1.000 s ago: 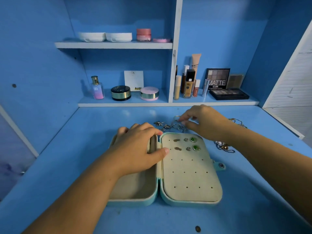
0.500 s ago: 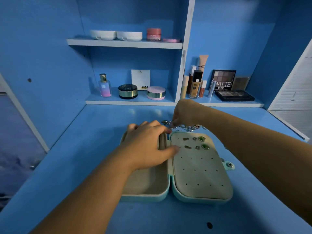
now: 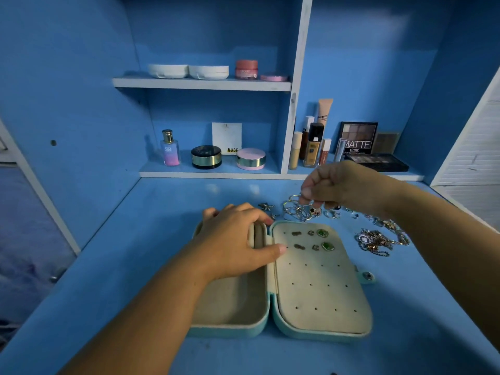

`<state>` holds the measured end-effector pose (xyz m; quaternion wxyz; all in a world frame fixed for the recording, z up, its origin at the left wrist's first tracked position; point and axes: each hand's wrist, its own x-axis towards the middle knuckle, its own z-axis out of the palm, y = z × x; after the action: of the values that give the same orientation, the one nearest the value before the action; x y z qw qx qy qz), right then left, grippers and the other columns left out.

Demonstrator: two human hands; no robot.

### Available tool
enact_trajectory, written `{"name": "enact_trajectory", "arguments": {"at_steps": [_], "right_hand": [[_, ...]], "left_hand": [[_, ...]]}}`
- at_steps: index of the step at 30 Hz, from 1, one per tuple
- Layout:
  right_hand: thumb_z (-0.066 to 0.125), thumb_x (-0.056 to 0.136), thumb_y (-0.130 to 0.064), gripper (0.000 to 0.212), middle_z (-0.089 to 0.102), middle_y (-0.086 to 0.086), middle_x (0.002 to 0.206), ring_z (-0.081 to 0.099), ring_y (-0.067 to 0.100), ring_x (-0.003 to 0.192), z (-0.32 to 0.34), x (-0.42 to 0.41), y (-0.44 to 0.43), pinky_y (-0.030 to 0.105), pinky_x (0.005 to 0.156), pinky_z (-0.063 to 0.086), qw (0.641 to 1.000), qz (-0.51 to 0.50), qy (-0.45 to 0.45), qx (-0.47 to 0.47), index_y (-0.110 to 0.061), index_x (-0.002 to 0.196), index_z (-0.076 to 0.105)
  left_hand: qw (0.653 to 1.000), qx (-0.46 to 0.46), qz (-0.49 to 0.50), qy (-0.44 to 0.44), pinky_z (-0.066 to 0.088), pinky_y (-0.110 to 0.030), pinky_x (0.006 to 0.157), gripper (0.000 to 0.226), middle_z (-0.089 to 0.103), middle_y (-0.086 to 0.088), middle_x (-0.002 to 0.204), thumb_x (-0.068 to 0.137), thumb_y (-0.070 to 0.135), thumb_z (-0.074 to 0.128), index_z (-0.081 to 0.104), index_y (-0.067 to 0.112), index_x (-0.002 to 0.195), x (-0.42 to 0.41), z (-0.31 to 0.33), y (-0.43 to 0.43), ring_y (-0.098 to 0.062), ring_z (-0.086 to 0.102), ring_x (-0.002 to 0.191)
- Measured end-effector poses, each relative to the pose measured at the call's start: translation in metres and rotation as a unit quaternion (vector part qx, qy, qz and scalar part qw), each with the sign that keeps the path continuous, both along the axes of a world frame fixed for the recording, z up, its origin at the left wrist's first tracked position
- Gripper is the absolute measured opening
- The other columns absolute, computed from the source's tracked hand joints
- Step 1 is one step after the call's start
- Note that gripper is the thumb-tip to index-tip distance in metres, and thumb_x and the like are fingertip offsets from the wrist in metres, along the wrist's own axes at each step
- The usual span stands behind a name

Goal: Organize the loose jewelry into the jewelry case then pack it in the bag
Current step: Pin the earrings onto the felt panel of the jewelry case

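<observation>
The jewelry case lies open on the blue desk, near the front and a little right of centre, its two cream-lined halves spread flat. The left hand rests on the far end of the left half, fingers relaxed and gently bent, with forefinger and thumb on either side of the padded ring roll; the thumb tip reaches across onto the right half. It holds nothing.

On that right half, the perforated panel carries earrings in its far rows: two green studs at the right and smaller dark ones to their left. A snap tab sticks out from the case's right edge.

The right hand hovers just beyond the case's far right corner, fingers curled downward, fingertips pinching into a cluster of silver rings lying loose on the desk. A small starfish-shaped piece sits to the left of the rings, and a tangle of chains lies right of the case, beside the right forearm.

On the lower shelf at the back stand a perfume bottle, a black compact, a pink compact, a foundation bottle and a "MATTE" eyeshadow palette. The upper shelf holds two white cases and a pink jar.
</observation>
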<state>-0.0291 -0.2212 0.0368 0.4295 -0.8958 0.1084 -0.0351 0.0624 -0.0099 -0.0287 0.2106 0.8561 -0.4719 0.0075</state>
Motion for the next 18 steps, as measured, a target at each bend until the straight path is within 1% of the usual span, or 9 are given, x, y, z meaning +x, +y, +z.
{"name": "enact_trajectory", "arguments": {"at_steps": [2,3,6,8,11,13,15,16,18], "right_hand": [[0.066,0.087,-0.021,0.007,0.074,0.001,0.086,0.060,0.009,0.072,-0.008,-0.016,0.000,0.023,0.069,0.050,1.000,0.010,-0.001,0.005,-0.014,0.088,0.067],[0.068,0.085,-0.023,0.006,0.073,0.001,0.084,0.059,0.008,0.071,-0.013,-0.022,0.001,0.023,0.069,0.049,1.000,0.013,-0.005,-0.004,-0.017,0.086,0.068],[0.069,0.085,-0.024,0.005,0.066,-0.003,0.072,0.052,-0.003,0.058,-0.029,-0.034,0.006,0.011,0.058,0.042,0.998,0.020,-0.039,-0.047,-0.022,0.081,0.068],[0.069,0.085,-0.023,0.006,0.066,-0.006,0.071,0.052,-0.004,0.059,-0.034,-0.037,0.007,0.010,0.058,0.041,0.996,0.031,-0.059,-0.057,-0.023,0.080,0.067],[0.068,0.086,-0.024,0.006,0.065,-0.009,0.070,0.054,-0.002,0.062,-0.040,-0.036,0.007,0.009,0.060,0.043,0.996,0.032,-0.081,-0.017,-0.021,0.082,0.066],[0.067,0.087,-0.025,0.007,0.068,0.000,0.075,0.055,0.002,0.063,-0.043,-0.036,0.006,0.011,0.061,0.045,0.996,0.025,-0.086,0.011,-0.020,0.083,0.066],[0.067,0.086,-0.026,0.008,0.070,0.006,0.080,0.059,0.007,0.070,-0.045,-0.038,0.003,0.019,0.067,0.049,0.995,0.029,-0.088,0.045,-0.018,0.084,0.065],[0.067,0.086,-0.025,0.008,0.070,0.004,0.079,0.061,0.009,0.072,-0.045,-0.038,0.001,0.023,0.071,0.050,0.993,0.033,-0.088,0.065,-0.017,0.085,0.065],[0.066,0.086,-0.021,0.008,0.070,-0.003,0.076,0.062,0.008,0.073,-0.045,-0.039,-0.002,0.024,0.073,0.048,0.989,0.043,-0.086,0.108,-0.014,0.086,0.063]], "left_hand": [[1.000,-0.003,0.002,0.020,0.025,-0.032,0.093,0.046,0.053,0.025,0.105,0.068,0.078,0.057,0.052,0.048,0.102,0.002,0.001,-0.001,0.002,0.046,0.108],[1.000,-0.005,0.005,0.031,0.025,-0.031,0.092,0.048,0.055,0.024,0.103,0.062,0.082,0.056,0.051,0.048,0.097,0.003,0.003,-0.002,0.002,0.047,0.107],[0.998,-0.020,0.021,0.054,0.029,-0.033,0.095,0.049,0.058,0.022,0.098,0.055,0.080,0.057,0.055,0.045,0.089,0.003,0.004,-0.005,0.005,0.049,0.099],[0.998,-0.026,0.034,0.056,0.030,-0.034,0.096,0.050,0.059,0.023,0.095,0.054,0.078,0.059,0.058,0.042,0.088,0.003,0.004,-0.007,0.009,0.048,0.096],[0.996,-0.026,0.052,0.063,0.031,-0.035,0.096,0.052,0.061,0.021,0.093,0.049,0.080,0.056,0.059,0.042,0.083,0.002,0.006,-0.009,0.009,0.050,0.094],[0.995,-0.009,0.067,0.071,0.031,-0.035,0.096,0.047,0.060,0.020,0.092,0.052,0.077,0.062,0.059,0.040,0.081,-0.002,0.011,-0.012,0.005,0.052,0.093],[0.994,0.034,0.083,0.068,0.030,-0.035,0.095,0.040,0.058,0.019,0.096,0.062,0.069,0.072,0.058,0.038,0.083,-0.006,0.020,-0.016,-0.002,0.053,0.095],[0.992,0.063,0.088,0.058,0.030,-0.035,0.095,0.037,0.056,0.019,0.099,0.066,0.065,0.073,0.058,0.038,0.086,-0.007,0.025,-0.019,-0.005,0.052,0.097],[0.990,0.109,0.085,0.027,0.030,-0.034,0.097,0.039,0.053,0.019,0.108,0.072,0.061,0.071,0.058,0.038,0.100,-0.011,0.037,-0.024,-0.007,0.050,0.104]]}}
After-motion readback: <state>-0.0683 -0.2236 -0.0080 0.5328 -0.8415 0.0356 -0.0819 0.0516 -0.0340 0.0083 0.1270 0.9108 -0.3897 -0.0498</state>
